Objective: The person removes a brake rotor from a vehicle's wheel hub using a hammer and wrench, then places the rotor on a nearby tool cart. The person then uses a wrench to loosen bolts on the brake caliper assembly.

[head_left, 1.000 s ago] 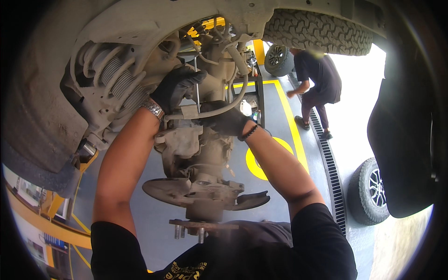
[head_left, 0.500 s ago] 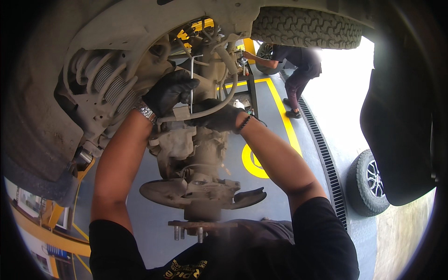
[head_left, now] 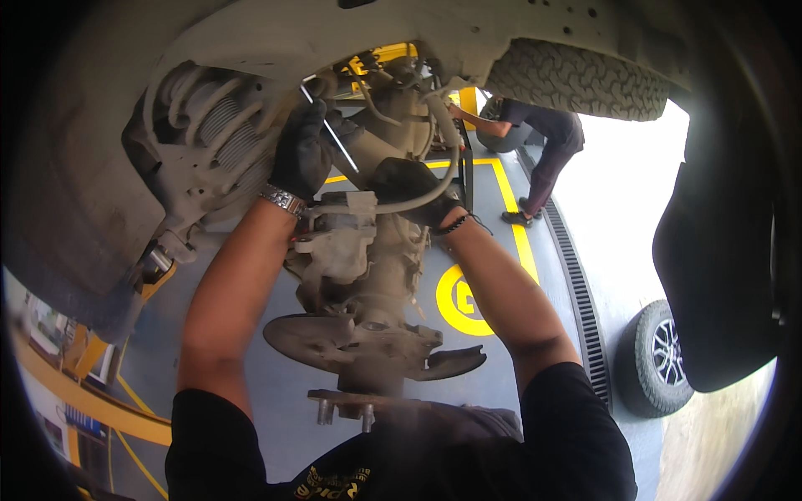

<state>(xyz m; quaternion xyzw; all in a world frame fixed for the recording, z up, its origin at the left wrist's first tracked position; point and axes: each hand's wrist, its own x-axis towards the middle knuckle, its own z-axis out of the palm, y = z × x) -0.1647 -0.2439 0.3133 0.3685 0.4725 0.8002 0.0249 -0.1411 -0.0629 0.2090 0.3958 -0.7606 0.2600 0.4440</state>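
My left hand (head_left: 302, 154), in a black glove with a metal watch at the wrist, is closed around a thin silver L-shaped hex key (head_left: 341, 146). The key slants, its upper end beyond my fingers and its lower end near my right hand. My right hand (head_left: 409, 188), also black-gloved, looks curled against the dusty axle, partly behind a grey hose (head_left: 434, 196); what it holds, if anything, is hidden. Just below my hands sits a brake caliper (head_left: 338, 246). Lower down is the wheel hub (head_left: 359, 399) with its studs, below a split dust shield (head_left: 305, 338).
A coil spring (head_left: 225, 134) hangs at the left under the raised vehicle. Top right is a mounted tire (head_left: 585, 79). Another wheel (head_left: 656, 359) lies on the floor at right, past a drain grate (head_left: 576, 292). A co-worker (head_left: 547, 138) bends over further back.
My left hand has risen, drawing the hex key up and tilting it from upright to a slant. My right hand stays by the axle. The view has shifted slightly.
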